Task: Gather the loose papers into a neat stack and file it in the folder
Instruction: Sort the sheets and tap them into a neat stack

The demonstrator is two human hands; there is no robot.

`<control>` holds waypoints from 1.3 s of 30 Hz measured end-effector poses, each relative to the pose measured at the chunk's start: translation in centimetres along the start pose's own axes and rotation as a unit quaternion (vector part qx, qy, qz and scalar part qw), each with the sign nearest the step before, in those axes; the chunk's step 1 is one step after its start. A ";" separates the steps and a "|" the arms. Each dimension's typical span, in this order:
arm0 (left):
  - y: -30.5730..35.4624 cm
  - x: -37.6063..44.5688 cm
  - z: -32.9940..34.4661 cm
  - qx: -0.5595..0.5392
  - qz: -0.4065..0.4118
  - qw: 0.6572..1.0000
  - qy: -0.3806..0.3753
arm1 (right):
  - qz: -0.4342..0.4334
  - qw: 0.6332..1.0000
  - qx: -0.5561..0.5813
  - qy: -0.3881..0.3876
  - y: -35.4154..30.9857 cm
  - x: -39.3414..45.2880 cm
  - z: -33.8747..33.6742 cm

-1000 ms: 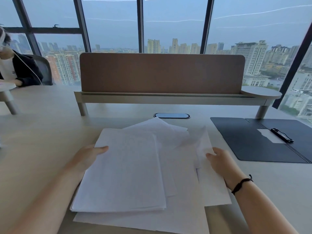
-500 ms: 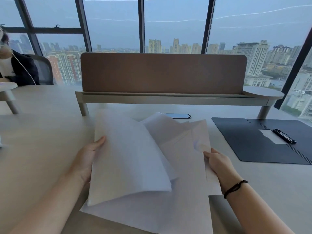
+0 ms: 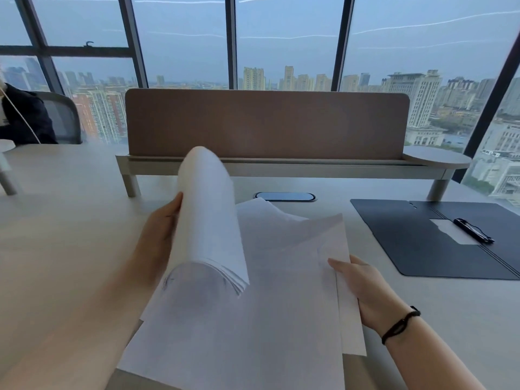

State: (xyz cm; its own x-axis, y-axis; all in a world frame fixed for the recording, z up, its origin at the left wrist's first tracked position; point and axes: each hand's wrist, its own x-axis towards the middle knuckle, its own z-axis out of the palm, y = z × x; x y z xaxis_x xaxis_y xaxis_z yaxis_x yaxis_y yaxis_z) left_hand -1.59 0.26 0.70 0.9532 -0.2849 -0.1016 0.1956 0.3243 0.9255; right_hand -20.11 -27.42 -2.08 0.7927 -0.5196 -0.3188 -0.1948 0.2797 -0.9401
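Note:
Loose white papers (image 3: 270, 319) lie fanned out on the desk right in front of me. My left hand (image 3: 159, 243) grips the left edge of a thick bunch of sheets (image 3: 209, 218), lifted and curled over to the right. My right hand (image 3: 358, 282) holds the right edge of the spread sheets, thumb on top. A dark folder (image 3: 427, 249) lies open flat on the desk to the right, with a black clip (image 3: 472, 230) at its spine.
A brown divider panel (image 3: 267, 122) on a raised shelf (image 3: 281, 167) crosses the back of the desk (image 3: 56, 235). A cable port (image 3: 285, 196) sits below it. A person in a dark sleeve (image 3: 22, 119) sits at far left by a chair.
My left hand has lifted its bunch of sheets from flat to upright and curled it over to the right. My right hand has kept its hold on the right edge.

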 end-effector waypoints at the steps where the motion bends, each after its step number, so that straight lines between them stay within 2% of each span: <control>1: 0.2 0.3 0.9 0.014 0.001 1.000 -0.026 | 0.000 1.000 -0.007 -0.001 0.0 0.0 0.0; 3: 1.4 1.4 2.2 0.062 0.007 0.997 -0.039 | -0.004 1.000 -0.018 0.002 0.1 0.1 -0.1; 6: 2.6 4.9 2.2 0.148 -0.069 0.982 -0.092 | -0.011 0.999 -0.035 -0.001 0.2 0.3 -0.3; 8: 2.5 7.3 1.6 0.272 -0.112 0.947 -0.133 | -0.014 0.999 -0.049 -0.001 0.3 0.5 -0.3; 11: 1.8 9.9 0.7 0.409 -0.088 0.903 -0.094 | -0.021 0.998 -0.054 0.003 0.5 0.8 -0.2; 14: 0.6 11.1 -0.1 0.439 -0.071 0.893 -0.064 | -0.025 0.998 -0.062 -0.003 0.4 0.8 -0.1; 21: -0.8 11.4 -0.1 0.565 -0.038 0.823 -0.056 | -0.031 0.997 -0.073 -0.009 0.2 0.4 -0.1; 25: -0.3 10.8 0.4 0.594 -0.041 0.802 -0.054 | -0.032 0.996 -0.080 0.003 -0.1 0.1 0.0; 29: -0.7 9.1 -0.1 0.583 -0.043 0.810 -0.045 | -0.028 0.997 -0.069 0.032 0.1 0.6 -0.2; 33: -1.4 6.1 -1.9 0.509 -0.036 0.859 -0.035 | -0.044 0.995 -0.060 0.064 0.0 1.1 -0.9; 36: -1.7 3.7 -3.3 0.477 -0.001 0.878 0.018 | -0.037 0.997 -0.011 0.066 -0.1 1.2 -1.5; 39: -2.4 1.8 -3.7 0.441 0.037 0.894 0.064 | -0.008 0.998 0.062 0.026 0.0 0.8 -1.1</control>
State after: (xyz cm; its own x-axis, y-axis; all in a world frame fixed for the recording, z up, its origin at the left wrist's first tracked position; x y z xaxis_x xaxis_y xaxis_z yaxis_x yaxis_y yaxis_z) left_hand 0.55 2.34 -3.03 0.9855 -0.1687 -0.0161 -0.0745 -0.5165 0.8531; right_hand -20.15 -28.74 -2.51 0.7636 -0.5651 -0.3124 -0.1062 0.3673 -0.9240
